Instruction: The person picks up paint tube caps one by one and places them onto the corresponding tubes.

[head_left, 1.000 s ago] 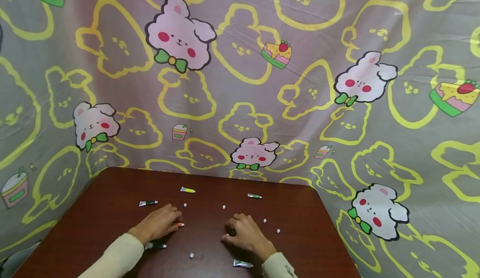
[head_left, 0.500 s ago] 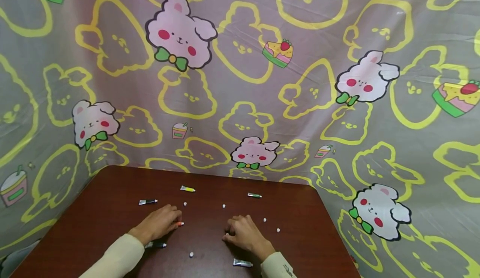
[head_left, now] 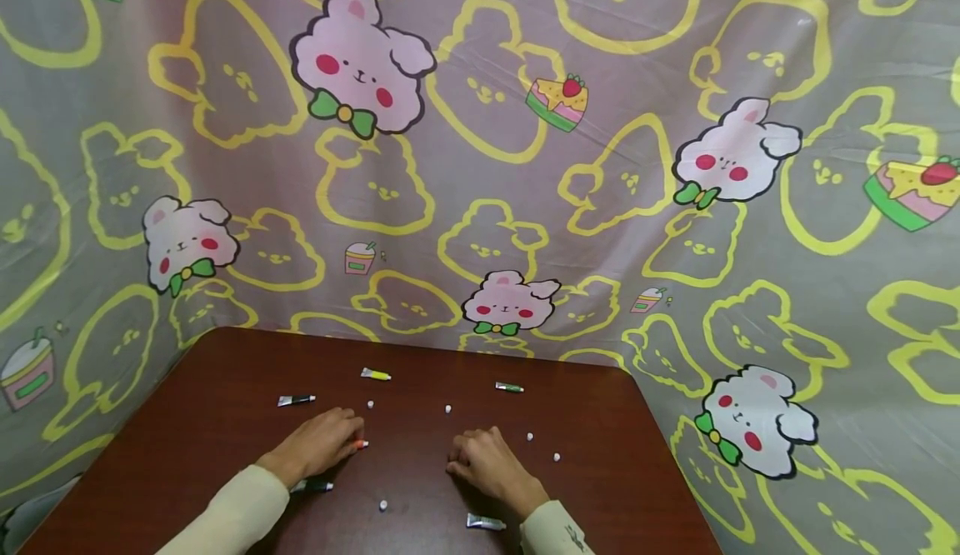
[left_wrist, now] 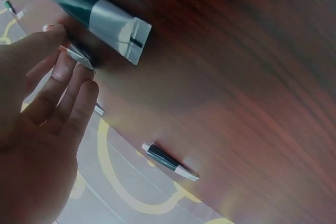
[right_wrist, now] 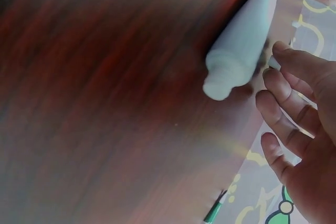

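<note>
The grip of the left hand (head_left: 318, 445) is laid over a small orange-tipped paint tube (head_left: 361, 444), whose tip is seen past the fingertips; the crimped end is pinched in the left wrist view. The right hand (head_left: 483, 463) is rested on the dark red wooden surface (head_left: 187, 430) near its front edge, fingers curled and nothing held. A dark teal tube (head_left: 311, 486) is placed beside the left wrist. A pale grey tube (head_left: 484, 523) is placed by the right wrist. Small white caps (head_left: 383, 506) are scattered around.

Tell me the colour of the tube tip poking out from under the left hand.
Orange-red; the tube tip shows best in the head view.
</note>
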`<state>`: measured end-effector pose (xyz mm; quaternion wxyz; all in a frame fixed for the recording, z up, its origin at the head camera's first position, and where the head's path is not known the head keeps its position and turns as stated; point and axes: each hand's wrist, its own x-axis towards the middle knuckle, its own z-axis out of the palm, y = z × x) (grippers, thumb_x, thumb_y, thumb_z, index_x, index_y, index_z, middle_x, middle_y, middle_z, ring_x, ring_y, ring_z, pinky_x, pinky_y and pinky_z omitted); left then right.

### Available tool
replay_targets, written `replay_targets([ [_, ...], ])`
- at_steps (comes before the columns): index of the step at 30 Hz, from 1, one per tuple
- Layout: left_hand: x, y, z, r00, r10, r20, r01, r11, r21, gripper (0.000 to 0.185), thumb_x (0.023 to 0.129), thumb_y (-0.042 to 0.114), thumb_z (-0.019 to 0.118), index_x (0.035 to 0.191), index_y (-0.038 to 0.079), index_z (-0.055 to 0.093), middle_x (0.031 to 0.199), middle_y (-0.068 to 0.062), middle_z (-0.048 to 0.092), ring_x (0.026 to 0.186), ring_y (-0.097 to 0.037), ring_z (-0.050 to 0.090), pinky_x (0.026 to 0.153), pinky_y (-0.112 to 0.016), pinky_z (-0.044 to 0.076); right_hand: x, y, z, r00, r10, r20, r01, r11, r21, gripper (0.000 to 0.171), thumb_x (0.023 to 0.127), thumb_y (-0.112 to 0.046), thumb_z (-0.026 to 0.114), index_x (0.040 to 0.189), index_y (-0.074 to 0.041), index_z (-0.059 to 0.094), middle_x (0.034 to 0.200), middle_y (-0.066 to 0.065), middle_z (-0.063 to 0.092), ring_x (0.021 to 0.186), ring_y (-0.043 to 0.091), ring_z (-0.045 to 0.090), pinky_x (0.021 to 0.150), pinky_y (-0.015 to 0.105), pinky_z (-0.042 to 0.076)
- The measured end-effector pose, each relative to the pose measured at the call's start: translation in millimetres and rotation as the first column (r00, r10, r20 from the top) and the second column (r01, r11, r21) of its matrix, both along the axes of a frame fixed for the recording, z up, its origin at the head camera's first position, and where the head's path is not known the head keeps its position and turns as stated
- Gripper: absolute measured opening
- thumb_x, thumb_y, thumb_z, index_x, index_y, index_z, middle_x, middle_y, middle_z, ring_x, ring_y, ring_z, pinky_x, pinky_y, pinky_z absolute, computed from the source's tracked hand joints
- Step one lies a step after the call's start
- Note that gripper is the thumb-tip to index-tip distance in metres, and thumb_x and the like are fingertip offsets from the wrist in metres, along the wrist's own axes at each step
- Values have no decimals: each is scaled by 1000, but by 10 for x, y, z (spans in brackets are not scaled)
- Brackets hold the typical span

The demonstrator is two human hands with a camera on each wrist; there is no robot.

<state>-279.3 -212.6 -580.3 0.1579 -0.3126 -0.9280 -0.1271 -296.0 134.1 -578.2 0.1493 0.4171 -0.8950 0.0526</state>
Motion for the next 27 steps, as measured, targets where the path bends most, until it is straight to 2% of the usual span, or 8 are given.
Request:
replay_targets([
  [7,10,24,21,1000,0,-5,0,1000,-2,21,93,19,86,89,19,66,85,8,57,77,-12,56,67,-32,51,25,-9,34,999,-37,-18,38,999,16,18,92,-37,85,93,-25,73,86,-14,71,83,4,69,76,27,42],
  [14,33,87,80,1000,-10,0,10,1000,6,18,96,21,84,91,20,66,88,8,59,78,-12,58,68,-32,52,50,-20,106,997,-69,38,68,998,13,14,95,-36,83,94,-27,73,85,-16,73,82,2,67,81,30,43],
  [27,93,228,216,988,-14,154,8,999,37,16,98,20,82,96,23,67,94,8,60,76,-3,54,65,-28,49,62,-31,131,1000,1,30,1,998,-67,15,89,-29,87,90,-25,73,79,-17,76,70,-3,62,79,31,48],
])
